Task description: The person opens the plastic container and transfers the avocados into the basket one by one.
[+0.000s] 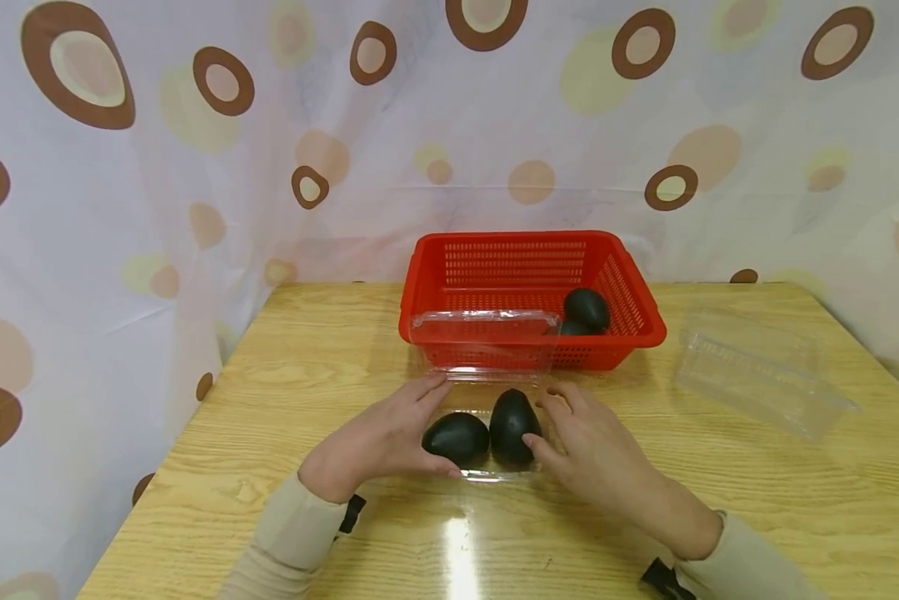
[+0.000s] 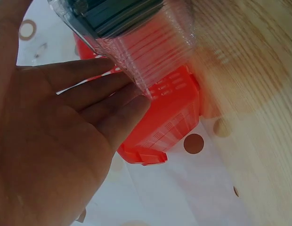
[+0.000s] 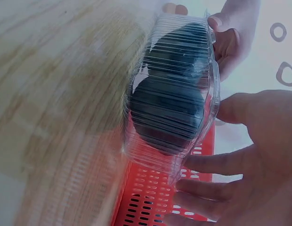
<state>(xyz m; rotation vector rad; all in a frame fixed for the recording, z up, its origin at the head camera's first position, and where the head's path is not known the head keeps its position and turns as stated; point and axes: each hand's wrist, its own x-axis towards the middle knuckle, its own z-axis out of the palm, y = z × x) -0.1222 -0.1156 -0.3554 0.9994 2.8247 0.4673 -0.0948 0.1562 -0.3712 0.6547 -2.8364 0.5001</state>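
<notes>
A clear plastic clamshell box (image 1: 486,477) sits on the table with its lid (image 1: 486,342) raised at the back. Inside it are two dark green, smooth avocados: one lies sideways on the left (image 1: 456,439), the other stands lengthwise on the right (image 1: 514,427). My left hand (image 1: 389,429) spans the box's left end, thumb at the front edge, nearly straight fingers touching its rim. At the right end is my right hand (image 1: 599,450), fingers spread along the side. Its thumb touches the rim in the right wrist view, beside the right avocado.
Behind the box stands a red plastic basket (image 1: 419,292) with an avocado (image 1: 586,310) and part of another dark one visible at its right side. Another clear plastic box (image 1: 756,371) lies open at the right of the wooden table (image 1: 307,350). A patterned cloth (image 1: 419,108) hangs behind.
</notes>
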